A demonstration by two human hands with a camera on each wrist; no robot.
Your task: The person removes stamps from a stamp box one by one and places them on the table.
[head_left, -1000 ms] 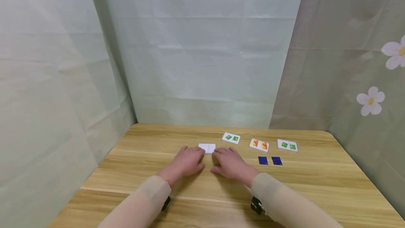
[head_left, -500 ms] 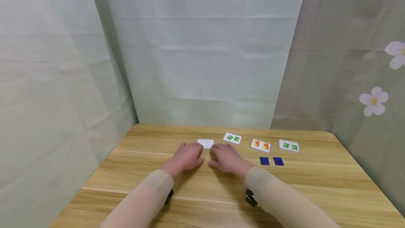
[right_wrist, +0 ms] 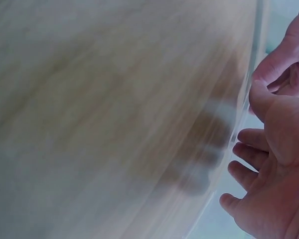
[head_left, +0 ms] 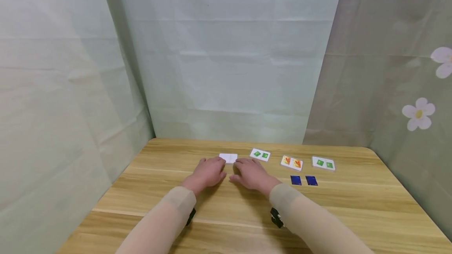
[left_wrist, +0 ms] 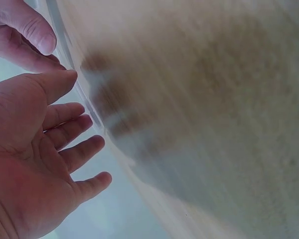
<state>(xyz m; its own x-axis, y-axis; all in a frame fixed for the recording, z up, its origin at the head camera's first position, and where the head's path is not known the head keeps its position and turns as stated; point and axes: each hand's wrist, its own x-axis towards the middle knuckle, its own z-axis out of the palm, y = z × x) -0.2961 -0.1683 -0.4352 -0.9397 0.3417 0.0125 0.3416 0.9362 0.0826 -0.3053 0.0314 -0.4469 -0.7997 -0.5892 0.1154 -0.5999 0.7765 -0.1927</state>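
White card pair (head_left: 228, 158), blank, flat at frame centre; left hand (head_left: 207, 173) and right hand (head_left: 249, 174) fingertips touch its near edge, fingers relaxed.

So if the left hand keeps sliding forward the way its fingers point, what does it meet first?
Probably the white card: it lies just beyond the left hand, though whether the fingertips already touch it is unclear.

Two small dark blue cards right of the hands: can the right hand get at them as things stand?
Probably yes. The right hand lies flat on the wooden table, holding nothing, and the two small dark blue cards lie face up just to its right. Only bare tabletop lies between them; nothing covers the cards.
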